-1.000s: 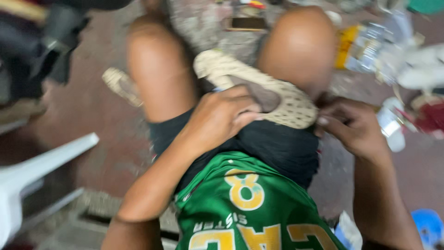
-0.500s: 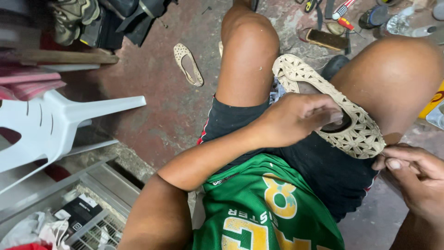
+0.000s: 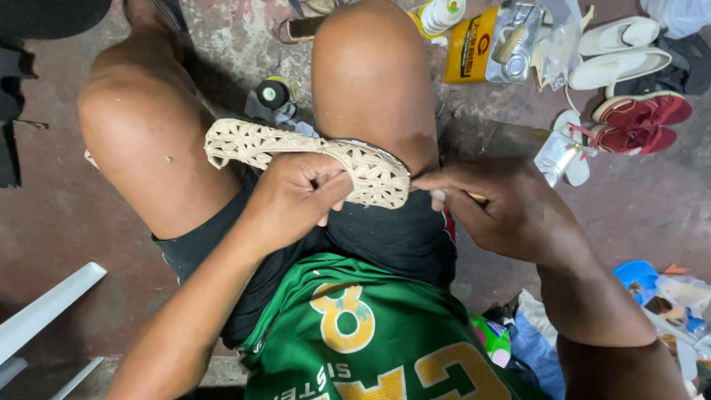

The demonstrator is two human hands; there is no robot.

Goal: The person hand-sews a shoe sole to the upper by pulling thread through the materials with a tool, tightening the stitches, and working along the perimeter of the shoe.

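A beige cut-out shoe (image 3: 296, 152) lies across the person's lap between the knees, its long axis running left to right and tilted slightly, the left end a little farther, the right end nearer. Which end is toe or heel is hard to tell. The left hand (image 3: 296, 196) is closed over the shoe's middle, fingers curled around its near edge, hiding that part. The right hand (image 3: 503, 207) pinches at the shoe's right end; its fingertips meet there, but what they hold is too small to make out. On the floor far right stand a yellow can (image 3: 470, 48), white shoes (image 3: 615, 52) and red sandals (image 3: 641, 118). A white chair (image 3: 44, 315) is cut off at the near left.
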